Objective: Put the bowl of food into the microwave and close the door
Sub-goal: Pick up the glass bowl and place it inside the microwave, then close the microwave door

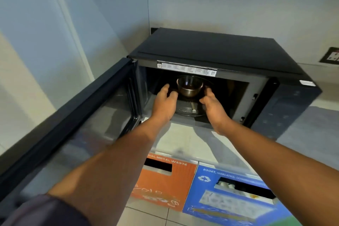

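A black microwave (pixel 211 49) stands on the counter with its door (pixel 77 115) swung wide to the left. Inside, a clear glass bowl (pixel 189 88) with dark food in its bottom rests toward the back of the glass turntable (pixel 185 113). Both of my arms reach into the cavity. My left hand (pixel 166 100) is just left of the bowl with its fingers curled and apart, and a dark gap shows between it and the glass. My right hand (pixel 212 103) mirrors it on the bowl's right side, fingertips very near the rim and holding nothing.
The open door fills the space at my left. The control panel (pixel 282 113) is at the microwave's right. Below the counter edge stand an orange waste box (pixel 165 181) and a blue recycling box (pixel 233 194). A wall socket (pixel 333 58) is at far right.
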A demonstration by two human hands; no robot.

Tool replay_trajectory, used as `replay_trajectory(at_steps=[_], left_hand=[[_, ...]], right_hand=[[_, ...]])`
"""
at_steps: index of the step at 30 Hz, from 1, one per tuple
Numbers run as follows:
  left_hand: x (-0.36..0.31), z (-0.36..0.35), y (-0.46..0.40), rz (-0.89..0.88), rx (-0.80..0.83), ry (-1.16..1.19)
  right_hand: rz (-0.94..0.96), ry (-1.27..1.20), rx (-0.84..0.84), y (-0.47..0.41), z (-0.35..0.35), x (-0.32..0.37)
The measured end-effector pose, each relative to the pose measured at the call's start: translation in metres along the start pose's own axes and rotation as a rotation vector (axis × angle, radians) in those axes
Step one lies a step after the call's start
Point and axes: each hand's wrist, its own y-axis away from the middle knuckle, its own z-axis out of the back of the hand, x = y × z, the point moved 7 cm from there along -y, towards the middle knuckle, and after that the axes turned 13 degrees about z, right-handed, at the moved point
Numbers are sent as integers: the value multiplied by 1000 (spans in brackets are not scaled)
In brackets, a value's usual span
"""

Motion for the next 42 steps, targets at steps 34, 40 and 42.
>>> replay_trajectory(at_steps=[34,40,42], left_hand=[[-82,135,186,80,-330,-1437],[-71,98,180,20,-167,-1300],[-74,82,176,-40,-109,-1284]], right_hand=[[-32,1445,192,100,129,133],[-4,1401,180,98,133,141],[1,1386,181,98,133,147]])
